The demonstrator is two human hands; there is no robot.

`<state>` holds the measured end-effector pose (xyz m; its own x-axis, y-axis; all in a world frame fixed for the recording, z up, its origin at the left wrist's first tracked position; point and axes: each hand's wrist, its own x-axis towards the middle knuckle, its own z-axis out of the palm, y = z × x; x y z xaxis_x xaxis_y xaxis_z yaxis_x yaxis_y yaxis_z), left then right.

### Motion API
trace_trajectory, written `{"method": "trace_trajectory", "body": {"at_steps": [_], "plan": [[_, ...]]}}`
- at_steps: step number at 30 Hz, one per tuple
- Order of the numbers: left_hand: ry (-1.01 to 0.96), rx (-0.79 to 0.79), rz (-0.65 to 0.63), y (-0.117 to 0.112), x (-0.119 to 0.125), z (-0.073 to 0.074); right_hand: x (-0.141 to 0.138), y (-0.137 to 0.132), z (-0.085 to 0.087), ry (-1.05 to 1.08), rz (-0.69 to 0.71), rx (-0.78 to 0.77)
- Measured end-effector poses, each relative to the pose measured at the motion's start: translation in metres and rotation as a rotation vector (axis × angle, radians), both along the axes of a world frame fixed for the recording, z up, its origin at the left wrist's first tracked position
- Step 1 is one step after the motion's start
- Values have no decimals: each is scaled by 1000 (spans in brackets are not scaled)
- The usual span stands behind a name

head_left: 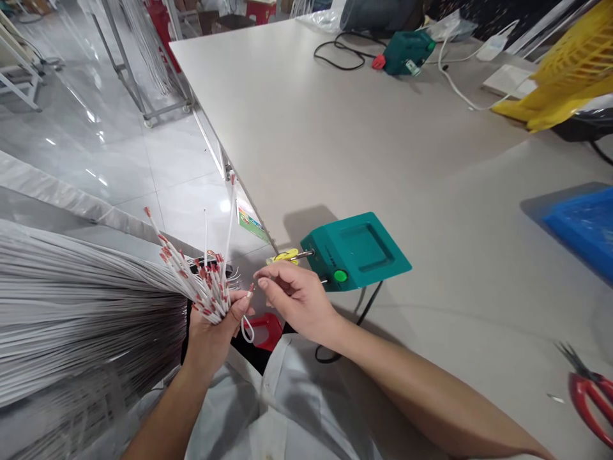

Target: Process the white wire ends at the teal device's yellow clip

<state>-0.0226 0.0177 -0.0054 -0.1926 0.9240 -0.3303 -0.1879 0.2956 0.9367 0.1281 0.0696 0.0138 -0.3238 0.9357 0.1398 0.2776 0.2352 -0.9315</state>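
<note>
My left hand point(215, 335) is closed around a bundle of white wires point(204, 287) with reddish-brown ends. One wire from it stands out between thumb and forefinger, its tip point(250, 291) turned toward my right hand, and a short loop of white wire point(247, 331) hangs below. My right hand point(299, 297) is at that tip, thumb and forefinger drawn together in a pinch. Whatever lies between those fingertips is too small to make out. Just beyond my right hand, a green device point(357, 252) with a round green button and metal rods sits at the table edge.
Many long white wires point(86, 300) lie massed at my left. On the table point(383, 147) are red-handled scissors point(591, 396), a blue tray point(587, 227), another green device point(407, 52) with cables and a yellow plastic object point(569, 70). A red stool-like object point(265, 329) is below my hands.
</note>
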Motion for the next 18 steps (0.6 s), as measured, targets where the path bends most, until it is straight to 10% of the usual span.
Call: {"method": "trace_trajectory", "body": {"at_steps": [10,18], "plan": [[192,30,-362,6,-10,24,15,12,22,-26,437,65],[213,37,-335,6,-11,20,17,15,23,-107,480,47]]}}
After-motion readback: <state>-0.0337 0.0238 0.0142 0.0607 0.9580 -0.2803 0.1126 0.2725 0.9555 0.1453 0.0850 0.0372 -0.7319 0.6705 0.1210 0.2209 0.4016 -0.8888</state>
